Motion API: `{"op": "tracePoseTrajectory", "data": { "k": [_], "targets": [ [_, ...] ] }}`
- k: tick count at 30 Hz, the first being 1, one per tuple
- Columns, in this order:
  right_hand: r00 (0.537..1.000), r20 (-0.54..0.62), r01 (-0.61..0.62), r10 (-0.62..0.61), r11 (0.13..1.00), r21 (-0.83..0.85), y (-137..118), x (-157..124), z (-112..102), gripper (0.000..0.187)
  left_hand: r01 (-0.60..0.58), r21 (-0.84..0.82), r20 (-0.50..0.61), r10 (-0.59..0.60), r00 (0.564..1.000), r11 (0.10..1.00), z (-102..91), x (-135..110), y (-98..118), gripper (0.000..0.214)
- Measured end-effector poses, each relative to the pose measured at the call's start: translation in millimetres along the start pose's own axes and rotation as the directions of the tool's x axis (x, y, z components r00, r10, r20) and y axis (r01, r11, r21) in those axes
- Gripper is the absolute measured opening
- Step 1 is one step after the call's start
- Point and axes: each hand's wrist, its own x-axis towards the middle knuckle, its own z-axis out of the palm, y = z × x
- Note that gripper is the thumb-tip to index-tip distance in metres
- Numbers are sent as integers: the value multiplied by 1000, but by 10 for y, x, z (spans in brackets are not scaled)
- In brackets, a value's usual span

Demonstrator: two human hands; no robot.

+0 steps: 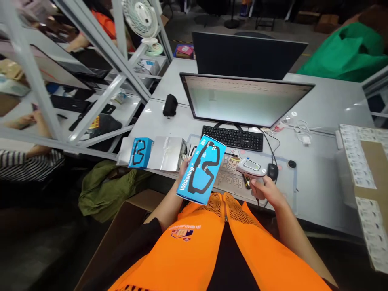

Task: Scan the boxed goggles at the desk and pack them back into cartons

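Observation:
My left hand grips a blue box by its left side, tilted above the desk's front edge. The box shows a dark goggle-like outline and the word "Wakening"; most of my left fingers are hidden behind it. A grey and white handheld barcode scanner is in my right hand, its head directed left toward the box. My right fingers are wrapped round the scanner's handle. To the left, a smaller blue box and silver boxes rest on the desk.
Behind my hands are a keyboard, a lit monitor and a mouse. A taped carton stands at the right. Metal frame bars rise at the left, with another person's arm beyond. An open cardboard box sits below the desk.

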Motion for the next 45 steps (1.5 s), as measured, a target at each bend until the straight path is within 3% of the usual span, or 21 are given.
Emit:
{"op": "tracePoseTrajectory", "data": {
  "k": [2, 4, 6, 8, 9, 11, 13, 14, 16, 18, 22, 28, 32, 34, 38, 42, 45],
  "targets": [
    [997, -63, -36, 35, 999, -9, 56, 34, -2, 69, -93, -1, -143, 92, 985, 996, -283, -185, 159, 86],
    [994, -99, -52, 50, 999, -16, 119, 69, -1, 71, -141, 66, -325, 155, 933, 988, -656, -432, 439, 88],
    [991, -121, -65, 61, 998, -25, 184, 103, 7, 72, -151, 203, -489, 234, 840, 967, -1089, -692, 792, 91],
    [986, -142, -96, 89, 995, -39, 248, 135, 20, 72, -147, 407, -587, 381, 714, 901, -1548, -918, 1149, 96],
    [983, -154, -112, 103, 993, -48, 276, 152, 30, 72, -99, 519, -623, 455, 637, 849, -1777, -1008, 1307, 97],
    [976, -187, -129, 114, 989, -71, 316, 184, 61, 69, 112, 701, -659, 579, 480, 705, -2206, -1137, 1547, 95],
    [969, -225, -130, 102, 985, -115, 326, 212, 117, 61, 387, 742, -669, 643, 374, 547, -2578, -1196, 1668, 97],
    [966, -240, -134, 97, 981, -142, 318, 222, 157, 57, 502, 718, -678, 649, 345, 483, -2740, -1199, 1687, 99],
    [960, -263, -151, 99, 971, -187, 283, 239, 258, 54, 653, 649, -709, 621, 333, 390, -3023, -1165, 1665, 103],
    [954, -281, -170, 109, 964, -203, 241, 251, 371, 53, 727, 593, -745, 579, 332, 346, -3261, -1097, 1605, 101],
    [951, -278, -188, 132, 964, -189, 220, 274, 541, 51, 756, 534, -787, 549, 281, 378, -3571, -985, 1508, 96],
    [954, -268, -184, 131, 966, -182, 310, 311, 560, 49, 764, 544, -796, 501, 339, 347, -3560, -1037, 1564, 97],
    [962, -258, -144, 86, 966, -215, 338, 333, 516, 47, 767, 579, -781, 460, 423, 278, -3521, -1087, 1700, 99],
    [961, -268, -135, 75, 968, -214, 359, 322, 489, 46, 764, 593, -767, 467, 440, 253, -3564, -1087, 1751, 101],
    [952, -289, -166, 97, 961, -222, 422, 244, 425, 46, 775, 580, -761, 506, 405, 252, -3718, -1024, 1749, 99],
    [944, -312, -174, 109, 967, -188, 446, 162, 402, 48, 767, 552, -782, 522, 341, 326, -3847, -931, 1679, 101],
    [934, -333, -192, 132, 969, -155, 404, 138, 442, 51, 753, 551, -792, 510, 337, 359, -3895, -896, 1658, 107]
  ]
}}
